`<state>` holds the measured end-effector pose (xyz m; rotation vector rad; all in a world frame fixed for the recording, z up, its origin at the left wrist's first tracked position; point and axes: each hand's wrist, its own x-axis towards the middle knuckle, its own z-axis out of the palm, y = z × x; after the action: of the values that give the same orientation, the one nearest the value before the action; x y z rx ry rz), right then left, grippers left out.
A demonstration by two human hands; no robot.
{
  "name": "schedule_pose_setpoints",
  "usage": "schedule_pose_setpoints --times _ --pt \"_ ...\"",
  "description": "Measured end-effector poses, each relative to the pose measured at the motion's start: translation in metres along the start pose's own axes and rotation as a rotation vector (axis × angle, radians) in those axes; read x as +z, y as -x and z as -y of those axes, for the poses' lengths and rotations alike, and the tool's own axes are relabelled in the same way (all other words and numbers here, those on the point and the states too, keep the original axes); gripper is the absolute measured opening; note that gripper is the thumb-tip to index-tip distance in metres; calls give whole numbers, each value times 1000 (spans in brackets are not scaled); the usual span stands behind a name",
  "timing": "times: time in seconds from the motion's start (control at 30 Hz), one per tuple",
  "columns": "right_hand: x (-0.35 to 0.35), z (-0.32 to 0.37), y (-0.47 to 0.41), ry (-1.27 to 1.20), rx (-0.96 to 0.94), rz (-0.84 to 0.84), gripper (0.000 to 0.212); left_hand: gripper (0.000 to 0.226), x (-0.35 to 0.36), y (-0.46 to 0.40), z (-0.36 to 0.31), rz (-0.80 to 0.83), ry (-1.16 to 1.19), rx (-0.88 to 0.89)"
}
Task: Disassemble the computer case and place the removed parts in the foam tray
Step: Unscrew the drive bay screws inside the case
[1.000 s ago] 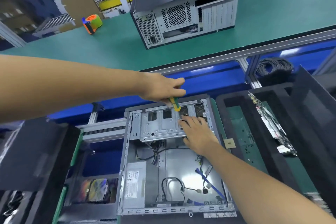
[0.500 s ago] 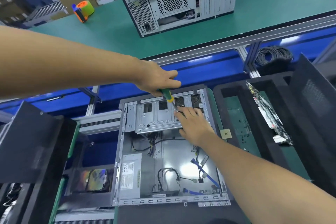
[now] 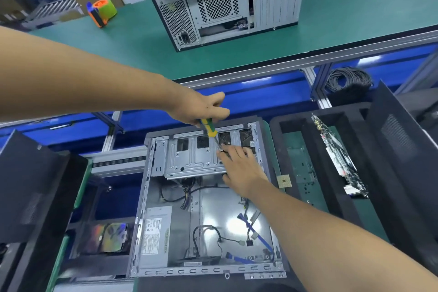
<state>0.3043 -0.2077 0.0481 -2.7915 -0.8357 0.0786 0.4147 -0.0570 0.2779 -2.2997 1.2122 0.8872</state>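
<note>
I see open computer case flat, centre. Foam tray just right of it, circuit board standing in its slot. Right hand flat on drive cage, fingers straight. Left hand gripping screwdriver, tip on cage.

Left arm extended forward, left hand with fingers curled around a tool handle (thumb uppermost). Right arm reaches in from lower right; right hand palm-down, fingers straight.
</note>
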Motion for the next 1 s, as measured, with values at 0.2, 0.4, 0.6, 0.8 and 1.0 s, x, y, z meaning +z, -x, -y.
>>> schedule_pose_setpoints --times 0.2,0.4,0.6,0.8,1.0 --pt "1 1 -1 -7 6 10 68 40 -5 -24 -7 -44 -284 -174" --pt "4 1 -2 -25 13 9 70 43 -5 -21 2 -43 -96 -73" --pt "5 0 -2 -15 12 -1 71 39 -8 -22 1 110 -321 -197" --pt "6 1 -2 1 16 7 72 45 1 -21 8 9 -35 -133" --pt "6 1 -3 8 17 6 72 24 -7 -15 14 26 -105 -123"
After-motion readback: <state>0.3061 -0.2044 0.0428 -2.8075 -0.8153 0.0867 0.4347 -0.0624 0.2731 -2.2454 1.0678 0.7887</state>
